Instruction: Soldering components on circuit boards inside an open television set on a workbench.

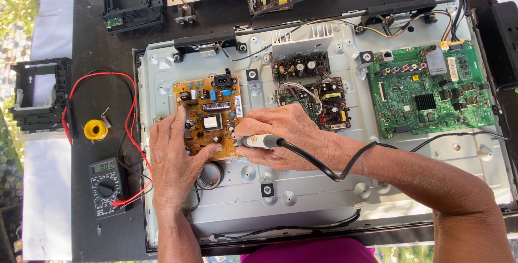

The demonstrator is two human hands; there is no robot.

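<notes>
Working the tip: I hold my slim grey-handled soldering iron with its black cord point(263, 141) against the right edge of the orange rectangular power-supply circuit board point(209, 117), and I judge the job goes best with the tip kept steady on 1 joint.

Right hand: my right hand point(280, 136) is curled closed around the iron's handle, fingers bunched near the front end, wrist resting over the grey sheet-metal back panel of the opened television point(302, 187).

Left hand: my left hand point(172, 152) lies flat and spread, palm down, pressing the board's lower left part; it grips nothing. I judge that this bracing stops the board from shifting.

Iron's axis: its long axis runs nearly level across the view, tip pointing to the left at the board, cord trailing right and looping over my forearm.

Cord care: I judge the loop should stay slack so it does not tug the tip.

Nearer things: a dark roll of tape point(209, 175) sits just below the board, touching my left thumb side.

To the left: a black digital multimeter with red leads point(104, 183) and a small yellow spool of solder wire point(95, 130) lie well apart from my hands.

Farther off: a green main circuit board point(431, 90) sits at the panel's right end.
</notes>
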